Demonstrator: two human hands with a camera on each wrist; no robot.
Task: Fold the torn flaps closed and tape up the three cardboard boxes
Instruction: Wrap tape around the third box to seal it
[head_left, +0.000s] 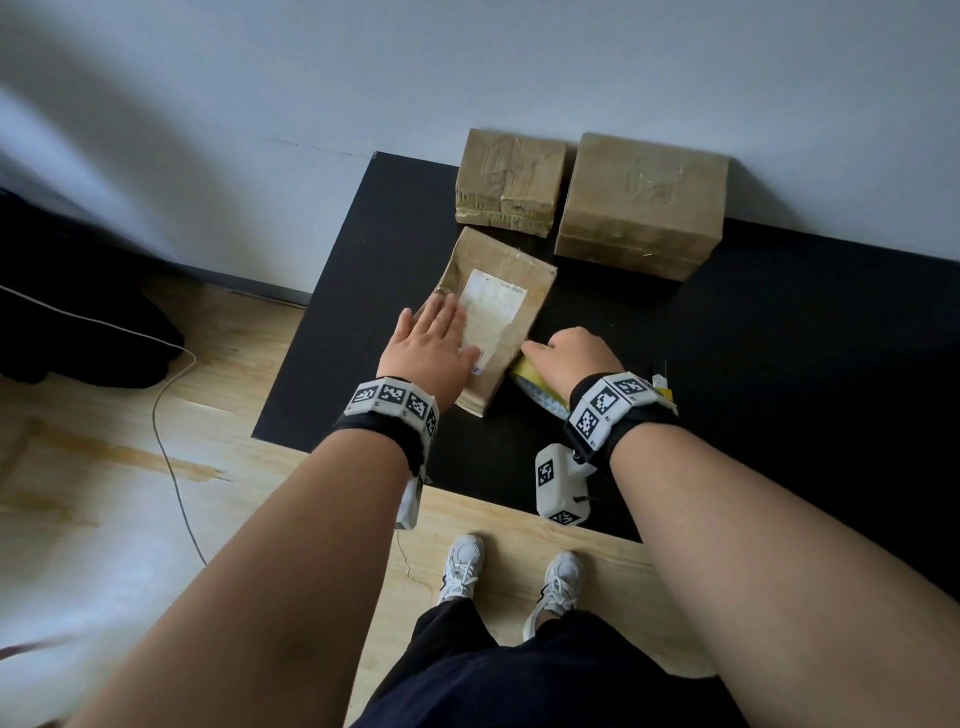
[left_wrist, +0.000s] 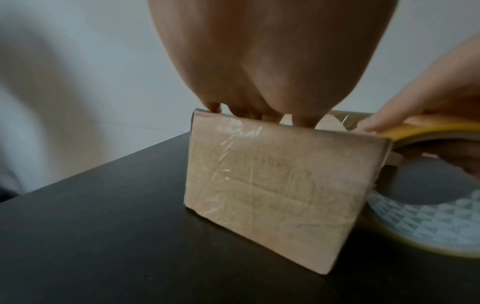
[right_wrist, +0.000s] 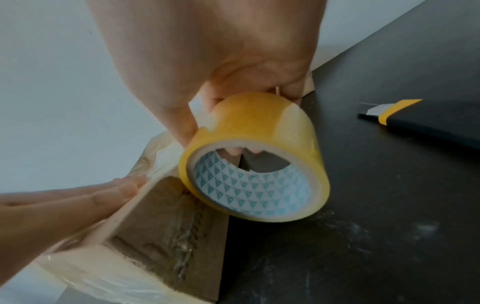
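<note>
— Starting from your left: what is the flat hand for?

— My left hand lies with its fingers straight and together, released, not curled round anything, pressing down on top of the near brown cardboard box with the white paper label. I think it's there to keep the top shut and stop the box sliding while tape goes on. The box sits on the black mat, near the mat's left and front edges, with pale wooden floor beyond.

— And the hand beside it?

— My right hand is clenched round the yellow roll of packing tape with a triangle-patterned core, thumb on the outer face and fingertips inside the core. The roll stands against the box's right side, at its near corner, so I judge I'm about to lay a strip over that edge. Whether a free end is already stuck down, I cannot tell.

— What else is nearby?

— Behind, against the pale wall, stand a small taped brown cardboard box and, right of it, a larger taped brown cardboard box; both look already sealed. The near box stands just clear of the small one. To the right of my right hand a black and yellow utility knife lies on the mat, apart from the roll.

— Room to work?

— Open mat to the right and front; the back boxes crowd the far end, so pulling tape towards me looks easier.
</note>
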